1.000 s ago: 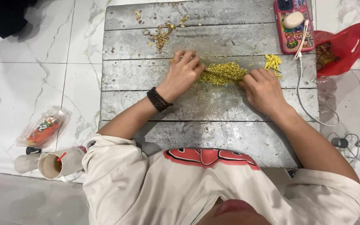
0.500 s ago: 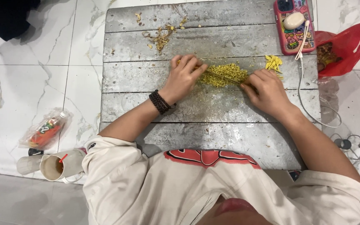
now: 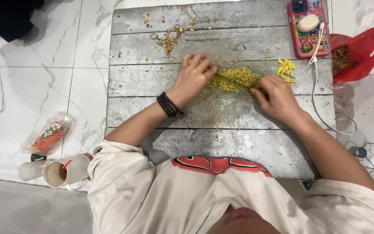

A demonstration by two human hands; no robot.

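Note:
A heap of finely chopped yellow-green bits [image 3: 234, 78] lies on the grey plank tabletop [image 3: 213, 112]. A thin knife blade [image 3: 232, 80] lies slanted across the heap. My left hand [image 3: 193, 78], with a dark bead bracelet on its wrist, is closed around the knife's handle end at the left of the heap. My right hand [image 3: 278, 97] rests at the heap's right side, its fingertips pinching the blade's tip. A small bunch of yellow cut sticks [image 3: 286, 70] lies just past my right hand.
A phone in a red patterned case [image 3: 306, 28] with a white cable lies at the back right. A red plastic bag [image 3: 356, 52] hangs off the right edge. Dry scraps [image 3: 167, 41] lie at the back. On the floor at left stand a cup [image 3: 59, 173] and a wrapped bottle [image 3: 48, 136].
Both hands stay on the knife over the heap and have shifted only slightly. The heap looks a little more gathered.

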